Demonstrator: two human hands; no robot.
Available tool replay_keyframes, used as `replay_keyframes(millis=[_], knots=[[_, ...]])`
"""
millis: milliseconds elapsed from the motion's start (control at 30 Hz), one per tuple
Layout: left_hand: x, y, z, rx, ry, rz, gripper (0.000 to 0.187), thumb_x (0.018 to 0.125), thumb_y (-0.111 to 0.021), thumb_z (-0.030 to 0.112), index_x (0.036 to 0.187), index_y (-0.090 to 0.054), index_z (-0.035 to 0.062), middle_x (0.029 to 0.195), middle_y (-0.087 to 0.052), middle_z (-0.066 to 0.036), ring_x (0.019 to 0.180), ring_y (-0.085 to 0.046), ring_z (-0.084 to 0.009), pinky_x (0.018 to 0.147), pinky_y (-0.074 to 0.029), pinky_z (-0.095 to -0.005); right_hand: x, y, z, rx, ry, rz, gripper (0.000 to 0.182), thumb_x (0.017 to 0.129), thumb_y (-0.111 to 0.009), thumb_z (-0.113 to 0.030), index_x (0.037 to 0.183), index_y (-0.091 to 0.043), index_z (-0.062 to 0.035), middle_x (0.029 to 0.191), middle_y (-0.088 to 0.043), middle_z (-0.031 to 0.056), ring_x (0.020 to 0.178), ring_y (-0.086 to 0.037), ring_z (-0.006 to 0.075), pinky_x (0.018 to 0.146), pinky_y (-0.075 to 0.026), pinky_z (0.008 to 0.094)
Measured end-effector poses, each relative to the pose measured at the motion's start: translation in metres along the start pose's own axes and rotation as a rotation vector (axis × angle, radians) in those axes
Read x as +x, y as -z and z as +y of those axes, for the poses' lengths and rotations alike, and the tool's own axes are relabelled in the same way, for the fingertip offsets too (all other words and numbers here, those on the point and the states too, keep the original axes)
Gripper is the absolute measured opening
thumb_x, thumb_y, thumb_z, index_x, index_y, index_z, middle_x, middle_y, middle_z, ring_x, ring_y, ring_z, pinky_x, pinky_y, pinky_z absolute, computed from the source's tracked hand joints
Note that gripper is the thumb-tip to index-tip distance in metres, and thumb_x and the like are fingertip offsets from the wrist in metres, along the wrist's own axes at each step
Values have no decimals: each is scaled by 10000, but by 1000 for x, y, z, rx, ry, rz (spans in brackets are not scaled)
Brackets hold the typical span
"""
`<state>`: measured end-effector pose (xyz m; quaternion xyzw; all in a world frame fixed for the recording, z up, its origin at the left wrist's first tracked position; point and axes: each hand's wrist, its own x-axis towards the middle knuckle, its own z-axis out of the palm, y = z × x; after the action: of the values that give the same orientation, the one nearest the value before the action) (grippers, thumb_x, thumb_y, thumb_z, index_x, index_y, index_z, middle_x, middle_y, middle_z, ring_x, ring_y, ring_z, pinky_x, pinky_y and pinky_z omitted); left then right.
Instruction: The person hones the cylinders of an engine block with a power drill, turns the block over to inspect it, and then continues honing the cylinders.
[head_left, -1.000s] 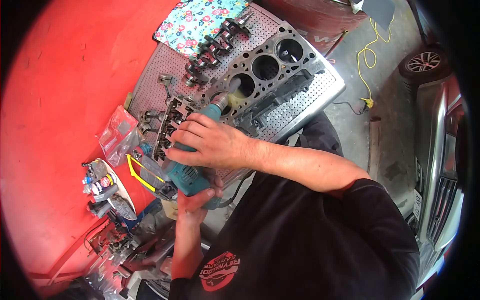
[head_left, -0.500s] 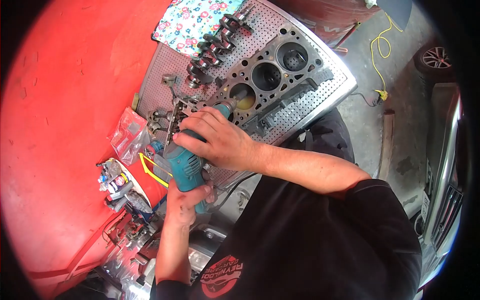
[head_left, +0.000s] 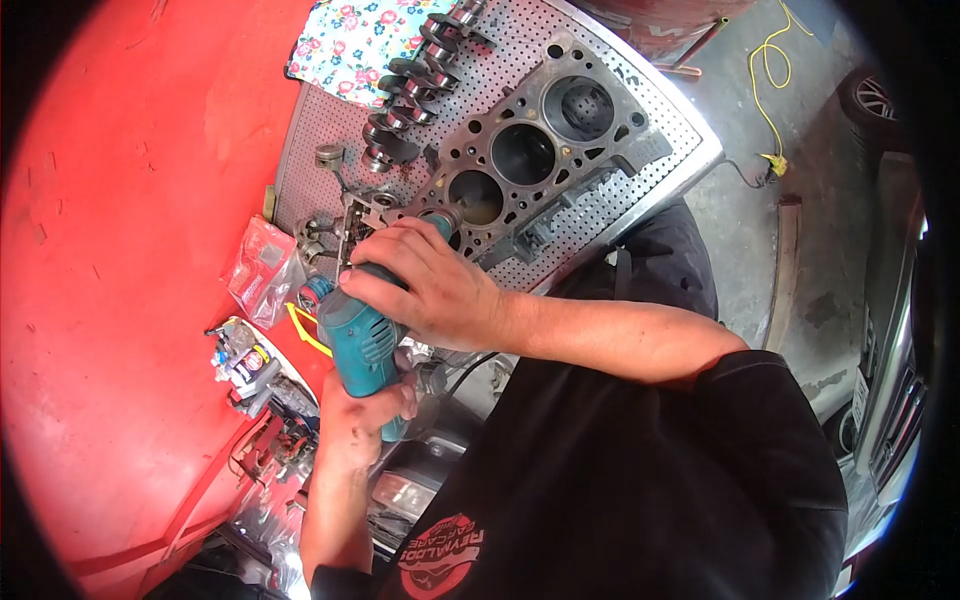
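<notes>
The person stood over a perforated metal surface (head_left: 640,170) with both hands clamped on a teal power drill (head_left: 362,335). The right hand (head_left: 425,285) lay over the top of the drill's body, fingers wrapped down around the front, just behind the chuck. The left hand (head_left: 365,410) gripped the handle from below, nearer the person's chest. The drill pointed away from the person and down, its nose at the nearest bore of an engine block (head_left: 530,150) that lay flat on the surface. I counted 4 bores in the block's top face; the one under the drill was mostly hidden by the right hand, and I could not tell what was fitted to the chuck. A crankshaft (head_left: 415,85) rested just beside the block on its far side, with a flowered cloth (head_left: 350,45) beyond it. To the left of the hands, small bottles (head_left: 245,362) and a clear plastic bag (head_left: 258,272) sat against red metal.
</notes>
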<state>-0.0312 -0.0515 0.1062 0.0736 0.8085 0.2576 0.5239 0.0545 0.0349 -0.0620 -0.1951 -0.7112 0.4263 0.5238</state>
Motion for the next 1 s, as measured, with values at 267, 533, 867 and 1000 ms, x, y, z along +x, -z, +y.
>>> replay_keyframes(millis=[267,533,867,1000], knots=[[0,-1,14,18,51,-20,316,719,-659,-15,1033,-639,-46,798,-642,-92,655,-623,-182,618,-503,-309,3,2,2,-35,-23,42,520,828,-657,-171,1333,-547,-125,1191,-557,123,1079,-603,313,1014,-464,514],[-7,-5,15,12,63,-2,339,727,-671,-6,1062,-630,-36,812,-650,-92,659,-621,-182,622,-509,-309,2,5,-4,10,-39,45,543,823,-691,-137,1347,-549,-131,1223,-557,129,1116,-614,324,1027,-471,531],[-6,-2,18,68,64,-3,364,722,-662,-47,1083,-625,-30,819,-651,-95,671,-629,-177,620,-519,-310,3,5,-5,-11,-61,82,553,823,-696,-143,1355,-544,-149,1238,-567,118,1122,-615,300,1032,-475,514],[-3,-2,17,50,70,-11,355,727,-664,-45,1080,-629,-33,821,-649,-93,672,-627,-174,620,-517,-309,2,7,-2,-12,-73,69,560,826,-690,-138,1364,-534,-147,1230,-567,121,1117,-617,303,1030,-480,511]])
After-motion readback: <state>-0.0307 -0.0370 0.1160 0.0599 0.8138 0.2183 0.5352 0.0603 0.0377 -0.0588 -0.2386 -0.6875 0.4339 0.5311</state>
